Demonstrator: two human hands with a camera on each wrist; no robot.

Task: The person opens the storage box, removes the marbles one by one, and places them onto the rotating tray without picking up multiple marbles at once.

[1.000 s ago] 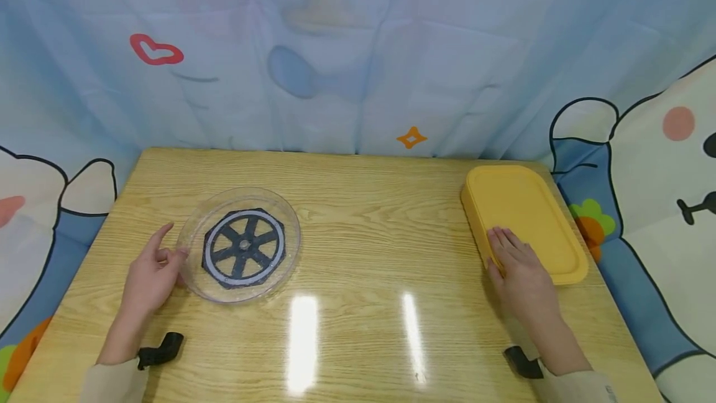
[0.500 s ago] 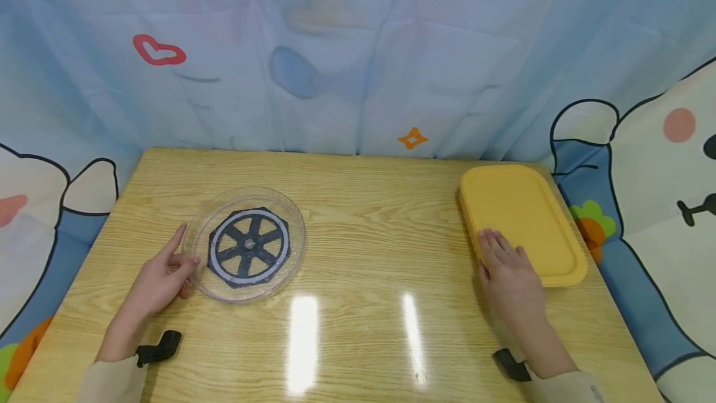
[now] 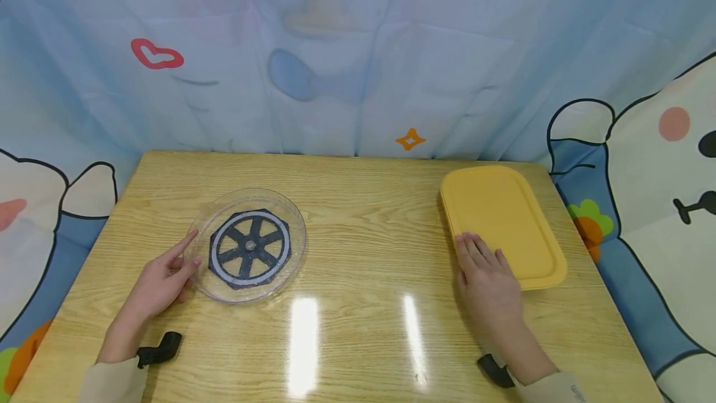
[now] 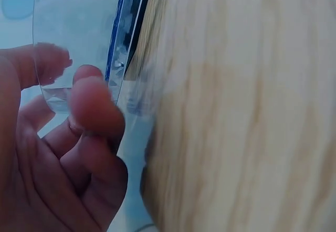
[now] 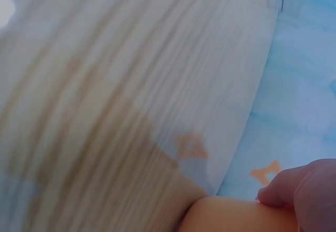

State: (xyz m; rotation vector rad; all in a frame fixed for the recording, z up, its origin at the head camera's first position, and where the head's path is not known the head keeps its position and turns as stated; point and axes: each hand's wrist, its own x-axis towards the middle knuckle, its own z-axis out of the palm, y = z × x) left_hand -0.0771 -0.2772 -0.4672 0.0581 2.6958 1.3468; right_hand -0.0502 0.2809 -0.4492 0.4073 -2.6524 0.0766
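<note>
So the left hand (image 3: 158,283) is pinching the near-left rim of a clear round dish (image 3: 296,244), thumb on top, with a dark six-spoked wheel shape (image 3: 250,245) showing in the middle. Dish is on the left of the wooden table (image 3: 371,222). Over right, the right hand (image 3: 491,294) has straight fingers close together on the near-left edge of a yellow box (image 3: 500,216).

A blue cartoon-print curtain (image 3: 358,67) hangs behind a glossy wood-grain table (image 3: 363,222).
</note>
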